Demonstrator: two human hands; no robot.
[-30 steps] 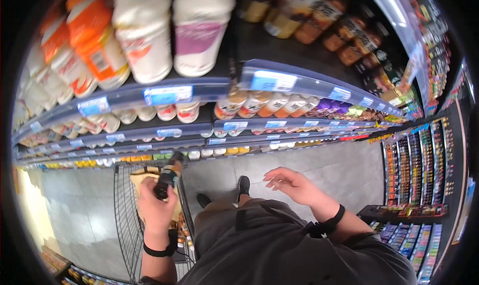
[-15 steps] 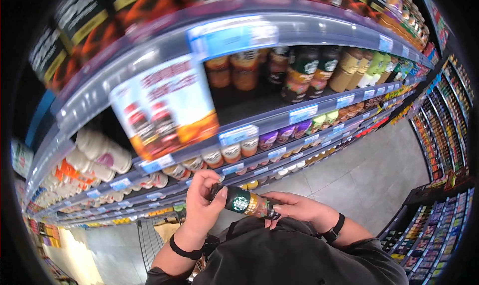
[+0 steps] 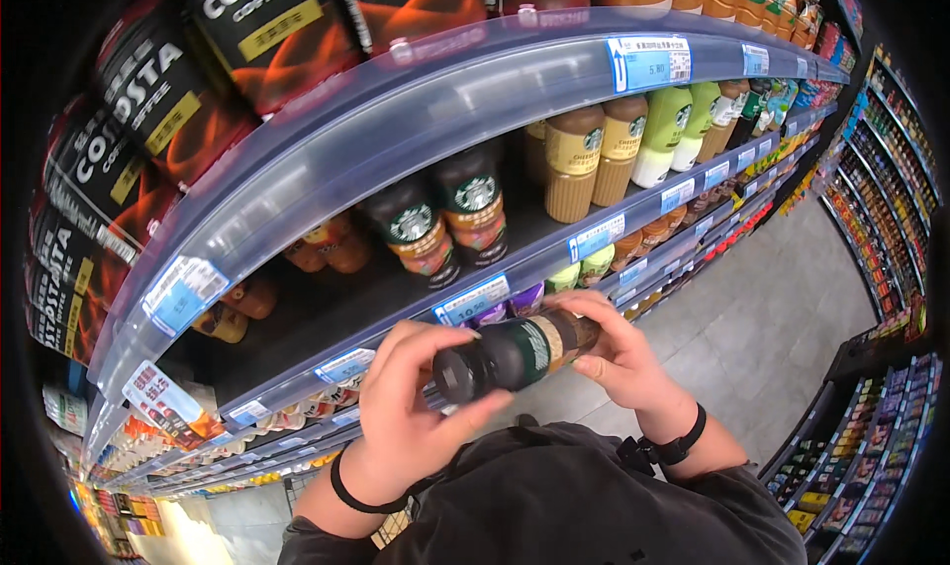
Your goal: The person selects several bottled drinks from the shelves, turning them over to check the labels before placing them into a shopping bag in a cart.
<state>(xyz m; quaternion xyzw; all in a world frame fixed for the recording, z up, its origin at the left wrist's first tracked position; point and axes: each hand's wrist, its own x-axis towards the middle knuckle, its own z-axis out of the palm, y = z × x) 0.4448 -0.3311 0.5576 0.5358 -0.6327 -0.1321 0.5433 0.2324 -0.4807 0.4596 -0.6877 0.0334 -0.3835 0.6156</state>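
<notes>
A dark coffee bottle (image 3: 512, 355) lies nearly level across my two hands in front of the shelf, its black cap end to the left and slightly lower. My left hand (image 3: 401, 397) curls around the cap end, thumb below and fingers above. At the other end, my right hand (image 3: 621, 357) grips the brown base between thumb and fingers. Two similar dark bottles with round green emblems (image 3: 473, 204) stand on the shelf just beyond. Tan bottles (image 3: 574, 164) and green-and-white bottles (image 3: 661, 135) stand to their right.
A clear curved shelf edge (image 3: 396, 120) with price tags runs above the bottles. Large black-and-red packs (image 3: 267, 31) fill the upper shelf. Lower shelves hold more drinks. Grey tiled floor (image 3: 732, 308) stretches right, toward another stocked rack (image 3: 871, 466).
The shelf now looks closer, and the hanging poster has left its former place in view. Both hands have raised the bottle and turned it, so its base end sits higher and its emblem no longer shows.
</notes>
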